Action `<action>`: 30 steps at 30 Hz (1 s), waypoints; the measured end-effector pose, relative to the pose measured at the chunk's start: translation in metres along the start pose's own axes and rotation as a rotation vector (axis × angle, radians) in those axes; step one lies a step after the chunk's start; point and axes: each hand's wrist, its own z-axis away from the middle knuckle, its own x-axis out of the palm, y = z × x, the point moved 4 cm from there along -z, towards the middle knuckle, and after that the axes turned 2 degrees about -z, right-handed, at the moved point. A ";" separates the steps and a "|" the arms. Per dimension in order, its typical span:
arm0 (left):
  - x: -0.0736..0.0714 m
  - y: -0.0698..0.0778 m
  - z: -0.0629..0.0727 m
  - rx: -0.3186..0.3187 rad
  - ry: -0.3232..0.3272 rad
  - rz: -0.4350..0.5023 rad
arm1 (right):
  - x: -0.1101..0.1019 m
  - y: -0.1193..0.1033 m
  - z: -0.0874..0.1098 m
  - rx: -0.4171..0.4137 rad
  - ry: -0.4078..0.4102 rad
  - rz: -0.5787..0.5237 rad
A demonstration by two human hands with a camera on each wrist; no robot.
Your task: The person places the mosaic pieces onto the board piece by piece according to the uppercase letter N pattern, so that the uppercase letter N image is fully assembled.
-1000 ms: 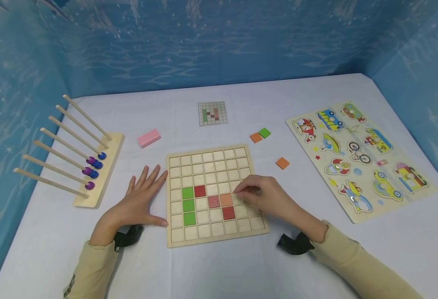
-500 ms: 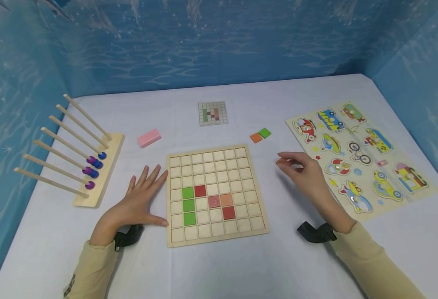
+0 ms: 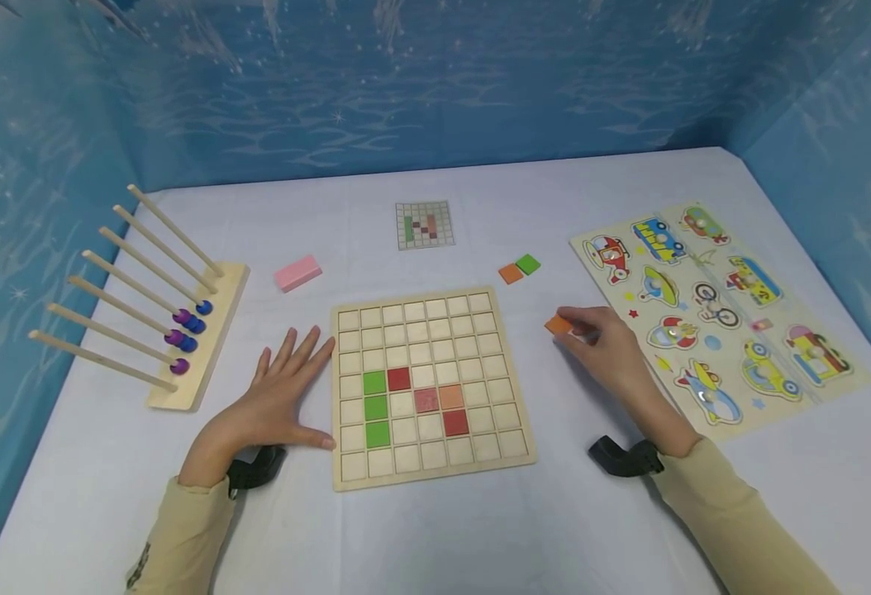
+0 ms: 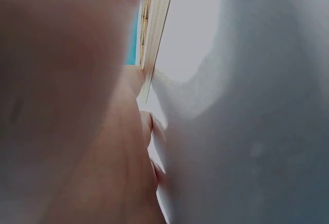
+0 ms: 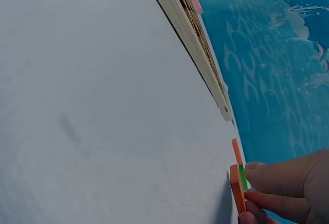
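Observation:
My right hand (image 3: 602,345) pinches an orange square tile (image 3: 558,326) between thumb and fingers, to the right of the wooden grid board (image 3: 435,487). In the right wrist view the orange tile (image 5: 236,188) is tilted, with a shadow on the cloth beside it. On the board lie three green tiles (image 3: 376,406) in a column, two red tiles (image 3: 399,379), a pinkish-red tile (image 3: 426,401) and a light orange tile (image 3: 451,397). My left hand (image 3: 275,405) rests flat with spread fingers, its thumb and fingertips right at the board's left edge.
An orange tile (image 3: 511,273) and a green tile (image 3: 528,264) lie behind the right hand. A pattern card (image 3: 424,225) lies at the back, a pink block (image 3: 297,273) left of it. A peg rack with beads (image 3: 216,330) stands left; a vehicle puzzle board (image 3: 673,297) lies right.
My right hand has left the board and moved right to the lone orange tile, which it now pinches. The left hand has stayed in place.

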 end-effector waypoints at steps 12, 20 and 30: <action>0.001 -0.001 -0.001 -0.016 -0.023 0.002 | 0.008 -0.001 -0.003 -0.064 -0.002 0.031; 0.001 -0.001 -0.001 -0.016 -0.022 -0.005 | 0.010 -0.003 -0.004 -0.107 -0.024 0.021; 0.001 -0.002 -0.001 -0.012 -0.023 -0.010 | 0.006 -0.007 -0.005 -0.096 -0.041 -0.060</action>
